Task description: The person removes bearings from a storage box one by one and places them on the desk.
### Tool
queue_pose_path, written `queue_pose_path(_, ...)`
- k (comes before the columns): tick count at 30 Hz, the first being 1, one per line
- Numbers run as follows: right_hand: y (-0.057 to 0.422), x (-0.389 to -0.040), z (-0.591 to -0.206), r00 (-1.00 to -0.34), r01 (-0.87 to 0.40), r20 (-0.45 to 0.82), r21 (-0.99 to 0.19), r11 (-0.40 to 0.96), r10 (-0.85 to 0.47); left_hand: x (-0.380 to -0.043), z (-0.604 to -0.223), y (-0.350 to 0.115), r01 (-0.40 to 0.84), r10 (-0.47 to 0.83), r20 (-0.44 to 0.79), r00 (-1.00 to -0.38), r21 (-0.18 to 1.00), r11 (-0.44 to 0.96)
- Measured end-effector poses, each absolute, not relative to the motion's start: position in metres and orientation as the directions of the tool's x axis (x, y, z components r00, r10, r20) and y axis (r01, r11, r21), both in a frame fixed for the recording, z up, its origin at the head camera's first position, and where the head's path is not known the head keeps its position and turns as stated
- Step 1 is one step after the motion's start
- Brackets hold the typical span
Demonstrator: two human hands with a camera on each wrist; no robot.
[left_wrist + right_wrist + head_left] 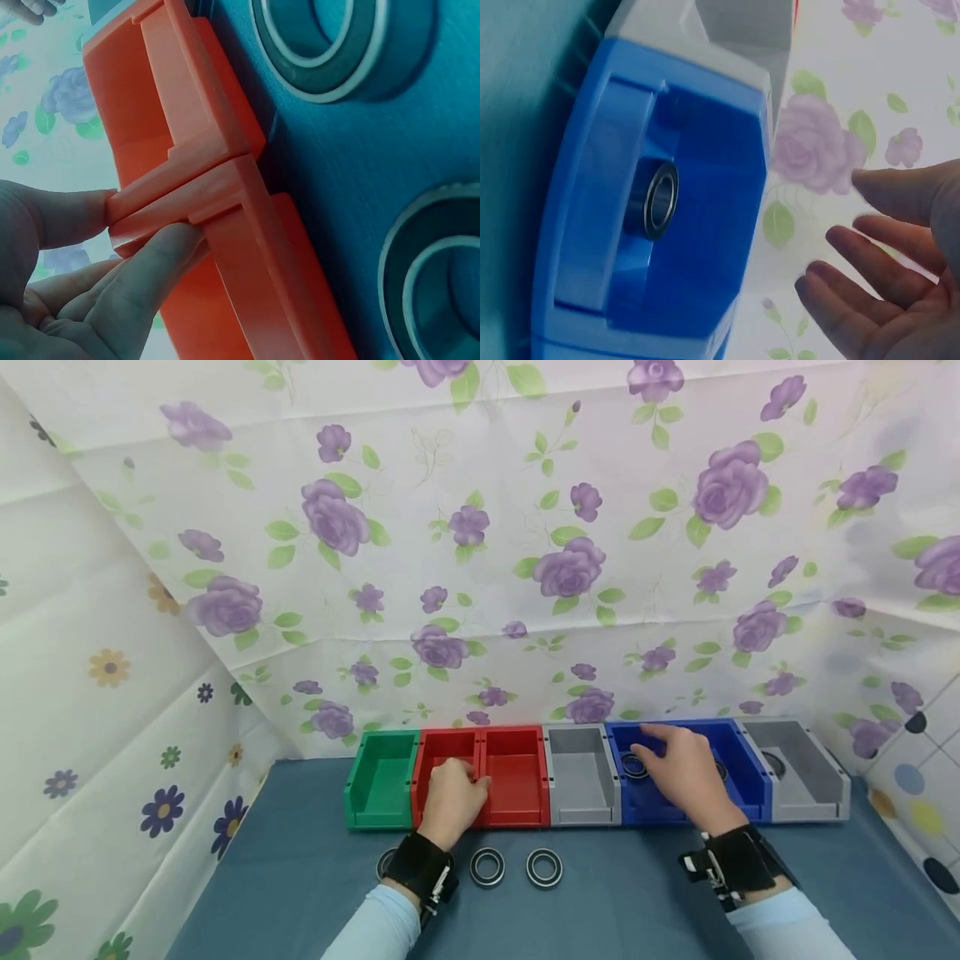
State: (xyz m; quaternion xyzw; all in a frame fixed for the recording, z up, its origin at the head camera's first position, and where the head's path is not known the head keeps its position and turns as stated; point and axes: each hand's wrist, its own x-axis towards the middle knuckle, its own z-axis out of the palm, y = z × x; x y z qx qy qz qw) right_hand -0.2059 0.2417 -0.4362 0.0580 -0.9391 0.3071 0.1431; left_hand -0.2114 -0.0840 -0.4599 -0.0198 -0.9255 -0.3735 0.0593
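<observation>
1. Left red bin (442, 745) and right red bin (513, 772) are standing side by side on the table (615, 902), mid-left of the row.
2. Left hand (453, 797) is pinching their two adjoining walls, thumb one side, fingers the other. It's covering much of the left bin's inside; can't make out the floor there.
3. Right hand (686, 768) is holding nothing, fingers spread loosely, hovering over the blue bins (637, 810). It's hiding the divider between them.
4. One ring (651, 206) is sitting in the left blue bin; another (722, 770) is peeking out past the hand in the right one.
5. Three rings are lying in front: middle (487, 883) and right (544, 884) showing whole from the head, left (381, 864) going under the wrist strap (422, 867). Left wrist view is cutting off both rings it shows.
6. Far-right gray bin (806, 789) is holding a ring (776, 764), partly hidden.
</observation>
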Motion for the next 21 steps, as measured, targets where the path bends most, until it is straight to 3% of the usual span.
queue_pose_path(11,0.243,-0.218,-0.445,-0.987,-0.163,0.082,-0.473,0.866,-0.141,-0.211,-0.460,-0.084,0.056,-0.018,0.099,-0.995,0.695,0.717)
queue_pose_path(21,0.242,-0.229,-0.461,-0.980,-0.174,-0.011,-0.447,0.878,-0.200,-0.213,-0.459,-0.085,0.059,-0.019,0.107,-0.994,0.680,0.730)
